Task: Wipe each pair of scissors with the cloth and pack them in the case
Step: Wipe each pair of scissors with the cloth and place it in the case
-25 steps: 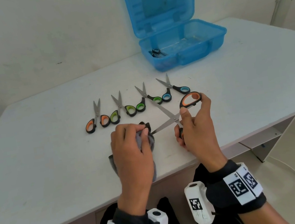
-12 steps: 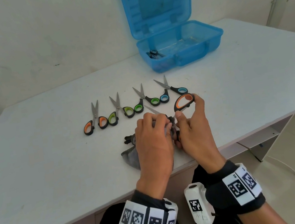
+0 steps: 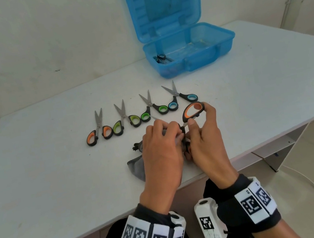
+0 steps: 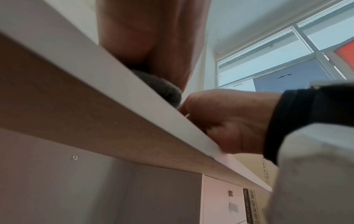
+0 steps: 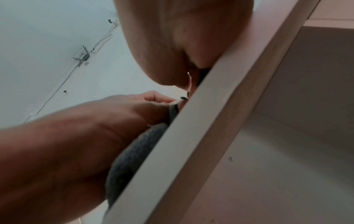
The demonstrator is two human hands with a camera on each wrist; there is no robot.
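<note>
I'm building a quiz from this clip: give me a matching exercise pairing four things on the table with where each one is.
Things:
1. gray cloth
2. blue-handled scissors
3. large orange-handled scissors
4. blue case

Places:
A. open at the table's far side
B. held in the right hand
C. right end of the row
D. under the left hand

Pairs: 1-D, 2-C, 3-B, 4-A
</note>
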